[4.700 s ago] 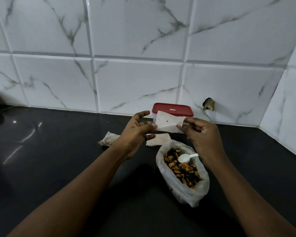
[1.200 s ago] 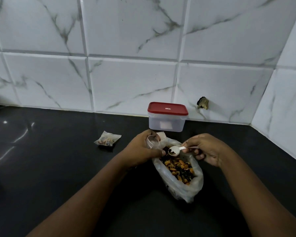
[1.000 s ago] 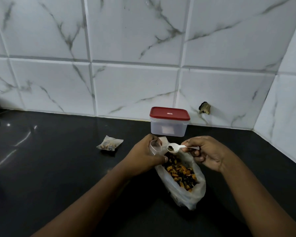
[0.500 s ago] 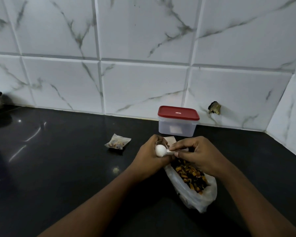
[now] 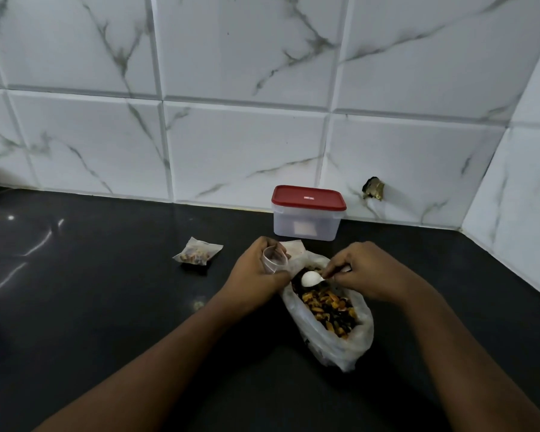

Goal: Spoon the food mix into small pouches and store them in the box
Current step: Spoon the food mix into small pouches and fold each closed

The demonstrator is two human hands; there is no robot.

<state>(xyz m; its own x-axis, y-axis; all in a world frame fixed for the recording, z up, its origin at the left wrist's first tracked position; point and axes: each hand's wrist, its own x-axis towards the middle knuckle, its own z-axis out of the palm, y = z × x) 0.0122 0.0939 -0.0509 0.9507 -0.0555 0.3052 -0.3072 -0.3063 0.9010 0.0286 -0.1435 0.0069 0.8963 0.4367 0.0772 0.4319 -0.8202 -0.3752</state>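
Black polished countertop (image 5: 91, 307) meets a wall of white marble-pattern tiles (image 5: 231, 151), and one tile has a broken hole (image 5: 373, 188) just to the right of the box. The box (image 5: 306, 226) is of clear plastic and stands against the wall with its red lid (image 5: 308, 198) closed.

In front of the box lies an open plastic bag (image 5: 353, 347) on the countertop, with the food mix (image 5: 328, 307) of yellow and dark pieces inside it. In front of the box and to its left, the left hand (image 5: 256, 275) has its fingers curled around a small pouch (image 5: 275, 261) and holds its mouth open and round. Behind this hand, nearer to the box, a corner of a flat empty pouch (image 5: 293, 246) shows.

The right hand (image 5: 371, 272), in front of the box, pinches the handle of a white spoon (image 5: 310, 279). The bowl of the spoon is over the mix at the mouth of the bag, just beside the held pouch. If there is food in the spoon, I cannot tell.

Further to the left of the box, well apart from both hands, a filled pouch (image 5: 197, 252) lies on the countertop.
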